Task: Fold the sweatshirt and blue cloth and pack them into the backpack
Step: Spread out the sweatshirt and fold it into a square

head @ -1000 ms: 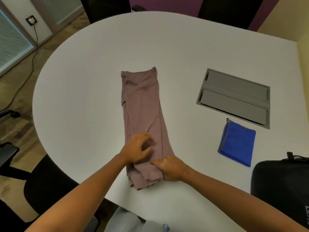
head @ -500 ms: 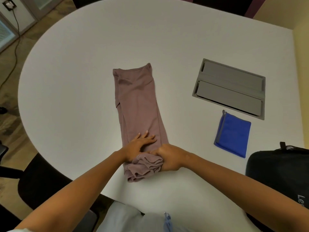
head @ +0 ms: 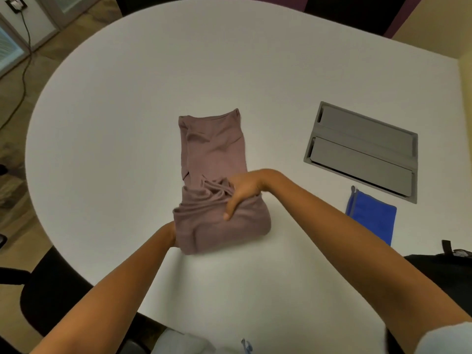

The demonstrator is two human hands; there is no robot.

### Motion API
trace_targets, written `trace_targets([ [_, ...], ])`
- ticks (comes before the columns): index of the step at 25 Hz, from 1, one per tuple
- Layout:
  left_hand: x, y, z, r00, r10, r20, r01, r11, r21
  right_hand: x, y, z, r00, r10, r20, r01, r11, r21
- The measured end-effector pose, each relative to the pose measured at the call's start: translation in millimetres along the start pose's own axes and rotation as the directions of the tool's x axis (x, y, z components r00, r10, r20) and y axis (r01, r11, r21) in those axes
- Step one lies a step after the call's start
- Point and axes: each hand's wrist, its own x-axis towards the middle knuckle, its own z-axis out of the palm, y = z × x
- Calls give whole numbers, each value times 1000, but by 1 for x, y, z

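On tabletop | right hand grips sweatshirt fold | left hand hidden, grip unclear | you lay hem flat, edges aligned

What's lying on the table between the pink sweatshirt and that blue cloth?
Only the person's right forearm crosses above it; the white table there is bare, seen from the head camera.

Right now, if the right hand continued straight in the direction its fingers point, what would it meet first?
The right hand lies on the rolled part of the sweatshirt, fingers curled down and toward the person. It would press further into that roll at once, so the sweatshirt is first; below it is probably the table.
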Motion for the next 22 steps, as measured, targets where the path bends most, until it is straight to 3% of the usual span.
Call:
trace_targets([
  [2,12,-4,-12,990,-24,142,60,967,-249,13,4,-28,967,141,-214,-148,989,-13],
  [4,3,-4,-17,974,-105,200,182,890,-419,25,19,-33,836,253,-487,-288,958,2],
  [6,1,-6,-20,951,-85,299,206,893,-401,36,36,-12,705,243,-667,-321,947,5],
  [9,5,-7,-19,961,-39,273,77,989,-130,49,54,38,577,-2,-817,-172,977,-124],
  [10,10,-4,-20,953,-72,294,110,988,-113,51,59,55,568,-69,-820,-135,975,-175],
  [13,19,0,-27,968,-76,241,86,996,-34,58,77,108,660,-90,-746,-222,925,-308],
  [16,20,-1,-23,998,49,-43,-34,955,295,59,91,132,648,-41,-760,-255,929,-268],
  [18,19,-5,-17,916,300,-266,-181,901,394,48,92,131,650,-189,-736,-210,886,-413],
  [19,20,-4,-14,813,495,-307,-310,814,491,42,94,132,682,-301,-667,-162,827,-539],
  [20,24,-2,-12,679,687,-259,-434,660,613,38,97,133,720,-391,-573,-108,753,-649],
  [21,27,2,-8,558,821,-121,-533,467,706,34,101,135,757,-436,-486,-69,687,-724],
  [22,32,6,-5,488,870,66,-593,275,756,33,107,137,783,-448,-432,-60,637,-769],
])
